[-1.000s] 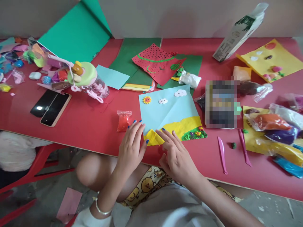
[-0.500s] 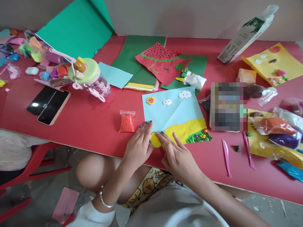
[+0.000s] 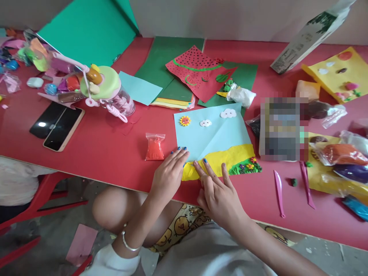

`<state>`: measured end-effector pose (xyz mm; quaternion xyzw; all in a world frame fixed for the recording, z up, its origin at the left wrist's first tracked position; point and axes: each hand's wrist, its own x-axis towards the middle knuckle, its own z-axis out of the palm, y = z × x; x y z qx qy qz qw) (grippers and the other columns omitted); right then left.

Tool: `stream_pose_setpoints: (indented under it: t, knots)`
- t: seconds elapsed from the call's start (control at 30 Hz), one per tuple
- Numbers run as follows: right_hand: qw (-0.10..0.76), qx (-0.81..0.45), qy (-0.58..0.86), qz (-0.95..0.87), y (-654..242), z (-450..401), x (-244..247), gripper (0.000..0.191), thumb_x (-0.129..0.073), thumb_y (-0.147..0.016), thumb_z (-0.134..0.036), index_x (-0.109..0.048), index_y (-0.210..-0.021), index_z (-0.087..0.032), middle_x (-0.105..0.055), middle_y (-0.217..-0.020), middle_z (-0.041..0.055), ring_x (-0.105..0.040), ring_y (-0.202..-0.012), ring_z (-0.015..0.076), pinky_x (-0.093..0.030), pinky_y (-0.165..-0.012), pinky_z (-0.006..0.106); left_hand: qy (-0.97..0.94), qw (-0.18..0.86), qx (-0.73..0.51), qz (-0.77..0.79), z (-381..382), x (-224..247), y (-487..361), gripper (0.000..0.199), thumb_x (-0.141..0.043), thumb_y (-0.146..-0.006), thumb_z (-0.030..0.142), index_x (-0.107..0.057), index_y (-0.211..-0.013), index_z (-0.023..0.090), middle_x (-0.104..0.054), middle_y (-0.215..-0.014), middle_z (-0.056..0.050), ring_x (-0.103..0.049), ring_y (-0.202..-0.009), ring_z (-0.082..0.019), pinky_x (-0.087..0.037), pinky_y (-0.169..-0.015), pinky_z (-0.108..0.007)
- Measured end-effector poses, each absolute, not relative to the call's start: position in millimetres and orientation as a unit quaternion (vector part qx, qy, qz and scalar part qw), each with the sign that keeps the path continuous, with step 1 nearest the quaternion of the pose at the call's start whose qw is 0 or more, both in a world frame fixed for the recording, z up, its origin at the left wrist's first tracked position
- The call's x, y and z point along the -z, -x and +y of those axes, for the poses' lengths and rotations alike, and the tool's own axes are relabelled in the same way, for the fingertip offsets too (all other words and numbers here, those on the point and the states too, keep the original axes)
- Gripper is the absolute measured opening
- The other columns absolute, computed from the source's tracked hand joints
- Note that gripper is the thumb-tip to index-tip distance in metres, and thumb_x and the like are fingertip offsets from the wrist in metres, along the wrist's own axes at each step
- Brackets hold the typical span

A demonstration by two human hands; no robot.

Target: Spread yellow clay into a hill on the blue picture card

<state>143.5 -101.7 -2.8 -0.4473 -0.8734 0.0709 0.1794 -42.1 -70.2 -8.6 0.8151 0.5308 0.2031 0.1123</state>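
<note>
A light blue sheet of paper (image 3: 207,138) lies in front of me, bearing a clay sun (image 3: 185,121), two white clay clouds (image 3: 228,113) and a yellow clay strip (image 3: 230,155) along its lower part. Small clay flowers on green (image 3: 247,166) fill its lower right corner. My left hand (image 3: 169,170) rests flat over the sheet's left edge, fingers stretched out, holding nothing. With fingers spread, my right hand (image 3: 217,189) touches the yellow clay at the lower left. Just left of the sheet sits a small bag of red clay (image 3: 155,147).
At right lie pink clay knives (image 3: 278,193), a blurred-out tablet-like object (image 3: 280,128) and bagged clay (image 3: 340,153). A carton (image 3: 312,38) stands behind. On the left are a phone (image 3: 63,130) and a lidded bottle (image 3: 123,103). A watermelon picture (image 3: 198,74) lies beyond the sheet.
My right hand's fingers have spread wider and shifted slightly right over the yellow clay. My left hand stays nearly in place. The view has shifted a little.
</note>
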Motion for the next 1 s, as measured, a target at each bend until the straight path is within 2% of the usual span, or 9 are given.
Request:
stream_pose_setpoints:
  t: [0.17, 0.27, 0.37, 0.47, 0.57, 0.73, 0.8, 0.9, 1.0]
  knots:
    - [0.173, -0.068, 0.465, -0.866, -147, -98, -4, 0.044, -0.039, -0.085, -0.009, -0.052, -0.127, -0.012, -0.062, -0.135, 0.0076, -0.055, -0.128, 0.0272, -0.003, -0.123, 0.054, -0.824, 0.085, -0.201, 0.523, -70, 10, 42, 0.047, -0.034, -0.095, 0.003, -0.051, -0.137, 0.016, -0.061, -0.137, -0.007, -0.051, -0.134, -0.018, -0.048, -0.11, -0.037]
    - [0.17, -0.074, 0.465, -0.866, -146, -99, -9, 0.041, -0.039, -0.086, -0.01, -0.053, -0.125, -0.012, -0.059, -0.138, 0.0099, -0.052, -0.131, 0.0268, 0.0, -0.122, 0.056, -0.826, 0.08, -0.207, 0.519, -69, 11, 44, 0.047, -0.033, -0.095, 0.002, -0.052, -0.136, 0.016, -0.062, -0.137, -0.006, -0.051, -0.133, -0.018, -0.048, -0.11, -0.036]
    - [0.173, -0.085, 0.437, -0.879, -141, -101, -12, 0.038, -0.039, -0.086, -0.01, -0.056, -0.119, -0.012, -0.053, -0.144, 0.0123, -0.047, -0.137, 0.0261, 0.004, -0.12, 0.06, -0.825, 0.097, -0.21, 0.516, -69, 12, 45, 0.053, -0.03, -0.093, 0.0, -0.048, -0.14, 0.018, -0.06, -0.139, -0.005, -0.049, -0.135, -0.016, -0.047, -0.112, -0.037]
    - [0.173, -0.101, 0.391, -0.898, -134, -102, -8, 0.033, -0.039, -0.086, -0.01, -0.06, -0.112, -0.014, -0.055, -0.142, 0.0112, -0.045, -0.138, 0.0242, 0.009, -0.121, 0.057, -0.817, 0.106, -0.211, 0.526, -70, 13, 46, 0.056, -0.029, -0.093, 0.0, -0.043, -0.144, 0.018, -0.058, -0.14, -0.006, -0.05, -0.134, -0.016, -0.047, -0.111, -0.035]
    - [0.176, -0.107, 0.395, -0.895, -129, -100, -3, 0.035, -0.04, -0.085, -0.008, -0.061, -0.113, -0.014, -0.059, -0.139, 0.0091, -0.047, -0.136, 0.0226, 0.008, -0.122, 0.054, -0.806, 0.113, -0.201, 0.546, -71, 13, 46, 0.058, -0.03, -0.095, 0.003, -0.035, -0.15, 0.019, -0.057, -0.142, -0.006, -0.051, -0.134, -0.017, -0.048, -0.109, -0.034]
    - [0.18, -0.096, 0.43, -0.88, -130, -93, -4, 0.042, -0.041, -0.084, -0.008, -0.059, -0.121, -0.014, -0.063, -0.134, 0.0095, -0.049, -0.135, 0.0249, 0.001, -0.123, 0.057, -0.811, 0.115, -0.188, 0.542, -72, 13, 45, 0.061, -0.03, -0.095, 0.004, -0.027, -0.154, 0.02, -0.054, -0.145, -0.007, -0.047, -0.137, -0.018, -0.047, -0.111, -0.036]
    - [0.175, -0.107, 0.418, -0.885, -133, -92, -9, 0.042, -0.04, -0.085, -0.008, -0.058, -0.122, -0.013, -0.063, -0.133, 0.0112, -0.049, -0.135, 0.026, -0.005, -0.123, 0.059, -0.816, 0.113, -0.187, 0.536, -71, 12, 45, 0.061, -0.029, -0.095, 0.003, -0.027, -0.153, 0.018, -0.053, -0.146, -0.007, -0.045, -0.139, -0.018, -0.044, -0.112, -0.037]
    - [0.186, -0.139, 0.381, -0.895, -139, -92, -15, 0.039, -0.039, -0.085, -0.008, -0.058, -0.119, -0.01, -0.066, -0.128, 0.0147, -0.052, -0.132, 0.0281, -0.027, -0.118, 0.059, -0.825, 0.122, -0.191, 0.517, -70, 9, 45, 0.056, -0.032, -0.096, 0.009, -0.032, -0.152, 0.017, -0.052, -0.147, -0.007, -0.042, -0.141, -0.02, -0.041, -0.114, -0.04]
    - [0.234, -0.158, 0.373, -0.884, -145, -91, -15, 0.038, -0.04, -0.083, -0.006, -0.055, -0.117, -0.01, -0.068, -0.124, 0.0158, -0.058, -0.126, 0.0263, -0.046, -0.109, 0.051, -0.831, 0.128, -0.185, 0.51, -70, 8, 45, 0.052, -0.034, -0.099, 0.017, -0.034, -0.151, 0.018, -0.052, -0.147, -0.008, -0.041, -0.142, -0.02, -0.04, -0.115, -0.04]
